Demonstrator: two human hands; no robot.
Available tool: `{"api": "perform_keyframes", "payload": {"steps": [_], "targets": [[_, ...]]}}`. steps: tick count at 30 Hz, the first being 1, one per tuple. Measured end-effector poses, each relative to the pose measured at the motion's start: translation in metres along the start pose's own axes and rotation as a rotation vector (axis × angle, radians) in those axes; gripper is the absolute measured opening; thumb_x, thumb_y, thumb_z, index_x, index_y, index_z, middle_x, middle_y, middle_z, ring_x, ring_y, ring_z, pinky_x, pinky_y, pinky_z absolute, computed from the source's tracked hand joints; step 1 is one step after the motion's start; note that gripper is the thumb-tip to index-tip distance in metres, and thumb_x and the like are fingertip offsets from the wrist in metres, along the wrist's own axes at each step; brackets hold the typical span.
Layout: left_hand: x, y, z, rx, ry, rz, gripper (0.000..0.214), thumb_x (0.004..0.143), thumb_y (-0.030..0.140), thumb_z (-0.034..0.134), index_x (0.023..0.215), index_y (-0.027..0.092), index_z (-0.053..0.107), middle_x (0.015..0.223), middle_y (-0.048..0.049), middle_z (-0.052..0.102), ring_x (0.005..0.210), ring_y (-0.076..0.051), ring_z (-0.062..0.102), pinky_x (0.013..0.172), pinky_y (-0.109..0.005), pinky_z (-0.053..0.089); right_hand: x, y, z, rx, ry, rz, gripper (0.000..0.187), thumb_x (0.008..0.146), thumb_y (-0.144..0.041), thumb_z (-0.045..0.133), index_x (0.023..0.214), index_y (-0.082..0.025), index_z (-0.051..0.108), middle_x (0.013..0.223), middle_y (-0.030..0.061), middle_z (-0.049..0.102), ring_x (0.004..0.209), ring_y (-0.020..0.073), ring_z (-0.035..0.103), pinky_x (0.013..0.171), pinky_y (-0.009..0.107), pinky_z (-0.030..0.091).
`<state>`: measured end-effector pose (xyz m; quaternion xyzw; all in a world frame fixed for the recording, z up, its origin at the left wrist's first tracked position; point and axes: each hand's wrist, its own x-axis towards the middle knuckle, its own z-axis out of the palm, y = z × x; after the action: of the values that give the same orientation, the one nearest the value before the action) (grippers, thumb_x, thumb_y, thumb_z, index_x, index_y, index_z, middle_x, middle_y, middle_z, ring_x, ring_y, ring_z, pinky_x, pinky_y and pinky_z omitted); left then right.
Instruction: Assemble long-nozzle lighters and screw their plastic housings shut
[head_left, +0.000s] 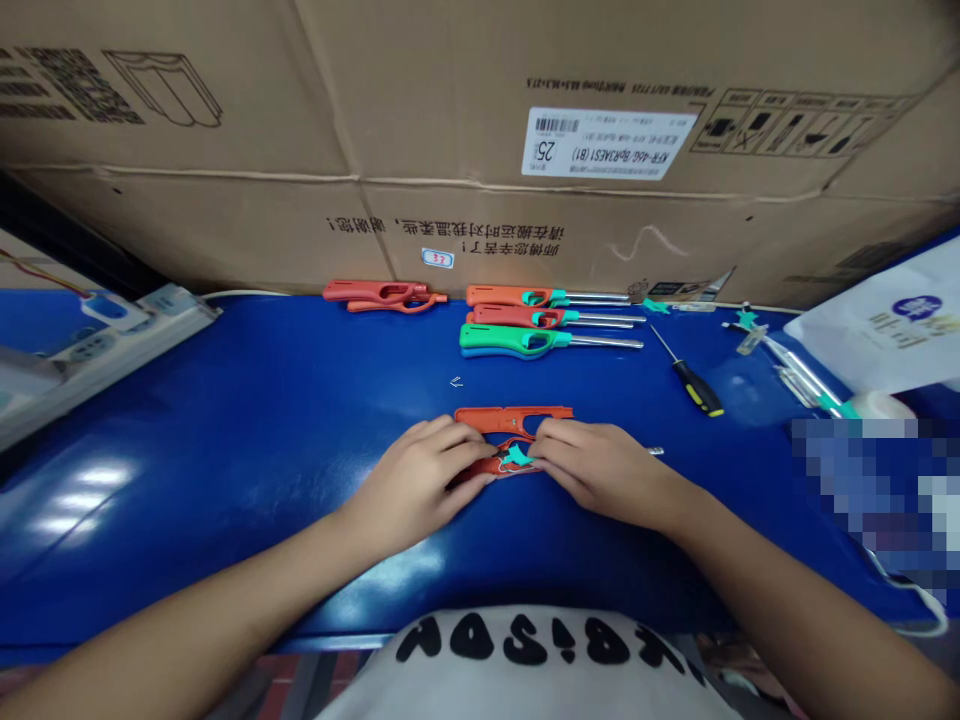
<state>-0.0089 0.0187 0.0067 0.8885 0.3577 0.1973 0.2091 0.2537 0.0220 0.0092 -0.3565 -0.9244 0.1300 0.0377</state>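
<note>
An opened orange-red lighter shell half [517, 468] lies between my hands on the blue table, with a turquoise trigger [516, 457] and a thin white wire in it. My left hand [431, 465] grips its left end, fingers closed over it. At the other end, my right hand [600, 465] pinches the shell near the trigger; the fingertips partly hide the parts. A metal tube tip [656, 451] shows beyond my right hand. The other orange shell half [495, 419] lies just behind, inner side up.
Several assembled gas lighters [517, 338] lie in a stack at the back, beside red shells [382, 292]. A screwdriver [697, 388] and a small spring [456, 382] lie nearby. A cardboard box [255, 200] walls the rear; a power strip [112, 345] stands left, a white bag [885, 320] right.
</note>
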Motion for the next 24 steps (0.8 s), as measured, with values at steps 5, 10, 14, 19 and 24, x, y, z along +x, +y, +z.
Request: {"api": "perform_keyframes", "payload": {"steps": [5, 10, 14, 19, 24], "targets": [[-0.0003, -0.0005, 0.0010, -0.008, 0.010, 0.005, 0.018, 0.098, 0.030, 0.062, 0.110, 0.019, 0.069, 0.105, -0.0057, 0.071, 0.094, -0.022, 0.063, 0.085, -0.038, 0.050, 0.0009, -0.0014, 0.0009, -0.016, 0.003, -0.021, 0.025, 0.105, -0.021, 0.040, 0.105, -0.018, 0.065, 0.101, 0.0058, 0.066, 0.088, 0.0180, 0.062, 0.070, 0.030, 0.043], [-0.0008, 0.0006, 0.0016, -0.014, 0.002, -0.006, 0.018, 0.098, 0.027, 0.061, 0.112, 0.019, 0.068, 0.107, -0.0069, 0.070, 0.096, -0.023, 0.062, 0.087, -0.040, 0.051, -0.0009, -0.0011, 0.0036, -0.059, 0.017, -0.068, 0.025, 0.104, -0.019, 0.039, 0.099, -0.018, 0.064, 0.093, 0.0048, 0.065, 0.077, 0.0163, 0.058, 0.062, 0.029, 0.036], [-0.0010, 0.0029, 0.0017, -0.006, -0.024, -0.032, 0.020, 0.098, 0.027, 0.060, 0.115, 0.017, 0.065, 0.111, -0.0080, 0.068, 0.099, -0.024, 0.061, 0.089, -0.042, 0.051, -0.0020, -0.0019, 0.0056, -0.082, 0.015, -0.088, 0.023, 0.103, -0.017, 0.040, 0.099, -0.017, 0.063, 0.093, 0.0046, 0.064, 0.070, 0.0150, 0.055, 0.056, 0.029, 0.029], [-0.0015, 0.0035, 0.0033, -0.001, -0.047, -0.049, 0.021, 0.100, 0.028, 0.056, 0.116, 0.018, 0.063, 0.111, -0.0085, 0.066, 0.099, -0.025, 0.060, 0.089, -0.044, 0.052, -0.0011, -0.0024, 0.0051, -0.115, 0.013, -0.103, 0.021, 0.101, -0.015, 0.041, 0.096, -0.017, 0.062, 0.089, 0.0036, 0.063, 0.067, 0.0145, 0.053, 0.054, 0.030, 0.025], [-0.0011, 0.0022, 0.0044, -0.006, -0.041, -0.035, 0.022, 0.100, 0.028, 0.056, 0.118, 0.017, 0.062, 0.111, -0.0094, 0.065, 0.099, -0.025, 0.060, 0.089, -0.044, 0.052, 0.0000, -0.0002, 0.0058, -0.109, 0.009, -0.101, 0.019, 0.100, -0.013, 0.043, 0.096, -0.018, 0.061, 0.089, 0.0025, 0.063, 0.067, 0.0141, 0.053, 0.056, 0.030, 0.026]]}}
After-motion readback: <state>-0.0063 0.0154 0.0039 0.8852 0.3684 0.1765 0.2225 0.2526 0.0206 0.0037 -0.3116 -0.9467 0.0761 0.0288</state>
